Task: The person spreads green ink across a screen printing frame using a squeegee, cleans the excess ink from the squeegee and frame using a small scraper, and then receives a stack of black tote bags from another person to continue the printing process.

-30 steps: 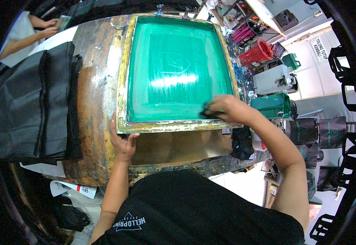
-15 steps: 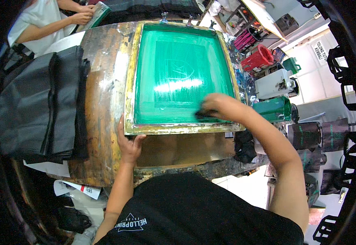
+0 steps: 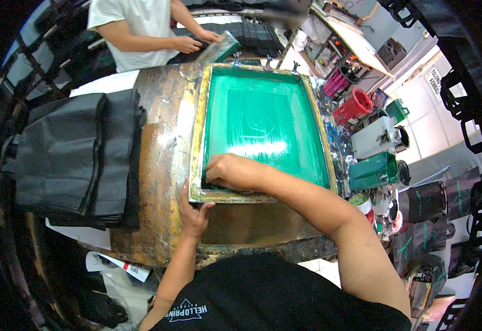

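A screen-printing frame (image 3: 198, 138) with a worn, yellowish wooden rim lies on the table, its mesh (image 3: 271, 118) coated green with a faint outline design in the middle. Its near left corner is gripped by my left hand (image 3: 195, 216), fingers along the left side and thumb at the near edge. Inside that same corner, my right hand (image 3: 231, 172) is closed and pressed down on the mesh. Under its fingers is a black wad that looks like a rag, now mostly hidden by the hand. My right forearm crosses the frame's near right part.
Black fabric sheets (image 3: 75, 154) are stacked on the paint-stained table (image 3: 161, 138) at left. Clamps (image 3: 267, 64) hold the frame's far edge. Red (image 3: 357, 105) and green (image 3: 374, 170) containers stand at right. Beyond the table, a person in white (image 3: 141, 33) holds a green-and-clear flat item.
My right hand has swept left along the frame's near edge, from the right part to the near left corner. My left hand keeps its grip. The whole view has shifted, showing more of the other person.
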{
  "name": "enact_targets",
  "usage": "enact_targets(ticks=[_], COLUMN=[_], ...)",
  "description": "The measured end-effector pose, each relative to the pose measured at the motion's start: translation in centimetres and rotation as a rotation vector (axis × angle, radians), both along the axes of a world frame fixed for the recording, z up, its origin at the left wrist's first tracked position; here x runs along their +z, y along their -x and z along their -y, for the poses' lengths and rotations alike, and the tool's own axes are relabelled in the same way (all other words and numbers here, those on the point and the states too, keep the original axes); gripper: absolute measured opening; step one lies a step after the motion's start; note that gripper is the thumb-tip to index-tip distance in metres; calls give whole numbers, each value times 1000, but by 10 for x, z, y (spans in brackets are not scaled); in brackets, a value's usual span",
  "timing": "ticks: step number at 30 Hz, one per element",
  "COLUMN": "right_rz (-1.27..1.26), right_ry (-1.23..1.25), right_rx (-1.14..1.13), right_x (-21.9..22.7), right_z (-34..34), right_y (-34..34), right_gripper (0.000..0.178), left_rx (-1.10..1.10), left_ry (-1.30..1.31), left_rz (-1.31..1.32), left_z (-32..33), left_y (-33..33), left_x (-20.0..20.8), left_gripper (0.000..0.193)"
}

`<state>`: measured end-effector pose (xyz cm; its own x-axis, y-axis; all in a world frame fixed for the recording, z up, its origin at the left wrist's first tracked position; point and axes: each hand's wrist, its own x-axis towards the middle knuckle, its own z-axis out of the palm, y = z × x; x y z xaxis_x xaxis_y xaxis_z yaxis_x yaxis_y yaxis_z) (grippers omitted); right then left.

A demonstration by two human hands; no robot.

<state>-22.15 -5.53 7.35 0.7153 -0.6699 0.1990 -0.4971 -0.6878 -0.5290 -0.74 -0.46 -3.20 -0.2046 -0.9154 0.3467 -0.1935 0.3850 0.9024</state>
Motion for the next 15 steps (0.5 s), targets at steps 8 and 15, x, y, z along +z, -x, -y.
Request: enact_targets(ticks=[8,15], right_rz=[-408,-295], right_ry=[-324,-291], right_rx=[-534,-384], right_x=[38,23], right_z=[-125,-98], right_y=[163,111], right_gripper=[20,23], left_rx=[-36,-49], left_ry=[5,-32], left_rz=[-5,-47], left_z=[-8,-9], left_y=[3,0], left_x=[13,6], left_gripper=[97,96])
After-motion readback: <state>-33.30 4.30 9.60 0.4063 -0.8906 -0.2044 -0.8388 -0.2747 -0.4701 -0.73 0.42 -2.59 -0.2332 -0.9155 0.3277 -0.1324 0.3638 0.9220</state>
